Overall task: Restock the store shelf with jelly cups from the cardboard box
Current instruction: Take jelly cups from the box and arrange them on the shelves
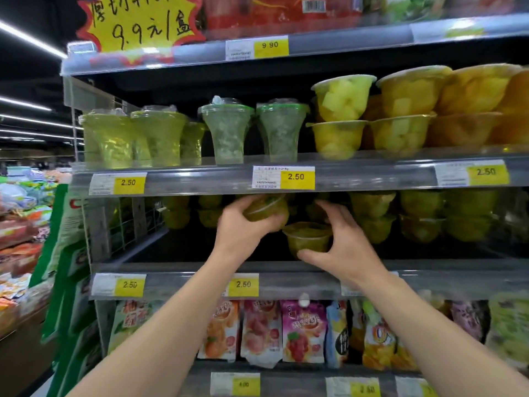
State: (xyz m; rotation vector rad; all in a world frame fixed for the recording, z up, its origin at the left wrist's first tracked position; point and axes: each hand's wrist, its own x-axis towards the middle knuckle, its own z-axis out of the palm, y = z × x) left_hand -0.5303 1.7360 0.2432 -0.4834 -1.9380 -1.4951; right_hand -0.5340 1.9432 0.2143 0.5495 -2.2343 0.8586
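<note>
Both my hands reach into the dark middle shelf (200, 247). My left hand (240, 227) grips a green jelly cup (266, 209), tilted and lifted just under the shelf above. My right hand (343, 242) pinches a second green jelly cup (307, 239) that stands upright on the shelf, thumb at its base and fingers over its rim. More green jelly cups (372, 216) are stacked in twos at the back and to the right. The cardboard box is out of view.
The shelf above holds tall green cups (226, 130) and stacked yellow fruit cups (340, 118). Below hang jelly pouches (303, 330). A wire divider (126, 224) closes the shelf's left end. Yellow 2.50 price tags (243, 284) line the shelf edges. Snack displays stand at far left.
</note>
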